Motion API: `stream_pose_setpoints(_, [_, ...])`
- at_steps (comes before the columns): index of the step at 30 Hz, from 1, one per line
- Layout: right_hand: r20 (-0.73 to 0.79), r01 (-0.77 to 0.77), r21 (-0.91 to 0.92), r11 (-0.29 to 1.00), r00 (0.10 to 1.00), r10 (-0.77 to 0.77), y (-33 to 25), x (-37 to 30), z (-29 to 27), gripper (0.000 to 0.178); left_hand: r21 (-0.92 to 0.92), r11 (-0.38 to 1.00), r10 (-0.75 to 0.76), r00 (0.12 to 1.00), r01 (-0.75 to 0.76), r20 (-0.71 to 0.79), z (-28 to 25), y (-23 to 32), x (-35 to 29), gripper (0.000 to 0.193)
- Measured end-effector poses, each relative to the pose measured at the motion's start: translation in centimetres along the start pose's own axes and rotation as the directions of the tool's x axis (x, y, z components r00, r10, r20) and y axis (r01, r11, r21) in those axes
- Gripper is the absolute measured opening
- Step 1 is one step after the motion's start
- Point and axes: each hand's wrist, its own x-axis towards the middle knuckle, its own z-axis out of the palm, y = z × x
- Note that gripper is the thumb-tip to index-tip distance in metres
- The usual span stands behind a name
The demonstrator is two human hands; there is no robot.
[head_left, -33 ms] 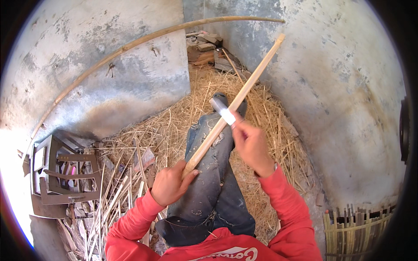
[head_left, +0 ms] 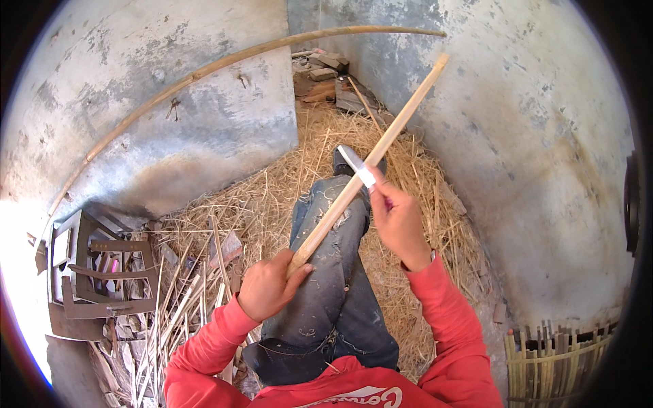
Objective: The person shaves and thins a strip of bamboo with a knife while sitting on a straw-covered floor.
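Note:
A long, pale bamboo strip [head_left: 401,122] slants across my lap from lower left to upper right. Its near end is held by my left hand [head_left: 269,284], fingers closed round it and thumb along the side. My right hand [head_left: 400,224] grips a knife whose handle is mostly hidden in the fist. The bright blade [head_left: 354,162] crosses the strip around its middle, pointing up and left; whether it cuts in, I cannot tell. Under the strip lie my legs in dusty dark jeans [head_left: 309,299], dotted with small shavings.
Straw-like shavings [head_left: 265,197] cover the floor, with thin split strips [head_left: 183,319] heaped at left. A dark wooden frame [head_left: 102,272] stands by the left wall. A long pole [head_left: 204,70] leans along the walls. Bricks [head_left: 323,73] lie in the far corner; a slatted bamboo piece [head_left: 561,360] sits lower right.
My right hand and the knife have shifted slightly up and to the right along the strip. The strip's far end has moved a little to the right. My left hand keeps its grip.

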Motion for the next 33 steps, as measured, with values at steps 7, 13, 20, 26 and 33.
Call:
stream_pose_setpoints(7, [0.283,0.242,-0.006,0.970,0.931,-0.230,-0.8,-4.3,2.3,0.029,0.004,1.000,-0.029,0.998,0.030,-0.047,1.3,0.4,0.8,0.039])
stream_pose_setpoints(13, [0.258,0.231,-0.072,0.970,0.944,-0.206,-1.4,-5.5,2.4,0.042,-0.015,1.000,-0.007,0.997,0.006,-0.074,1.2,0.9,1.1,0.040])
stream_pose_setpoints(20, [0.219,0.141,0.046,0.989,0.964,-0.148,-0.8,-5.7,2.6,0.044,-0.110,0.994,-0.025,0.999,0.021,-0.029,1.1,0.7,1.9,0.041])
stream_pose_setpoints(26, [0.308,-0.095,0.388,0.917,0.951,-0.031,-1.6,-6.0,2.7,0.039,-0.302,0.942,-0.134,0.989,0.147,0.064,0.8,0.3,2.0,0.037])
stream_pose_setpoints(33, [0.151,-0.067,0.260,0.963,0.988,0.028,-0.9,-2.3,0.0,0.039,-0.174,0.983,-0.057,0.998,0.054,-0.011,0.3,0.5,1.0,0.034])
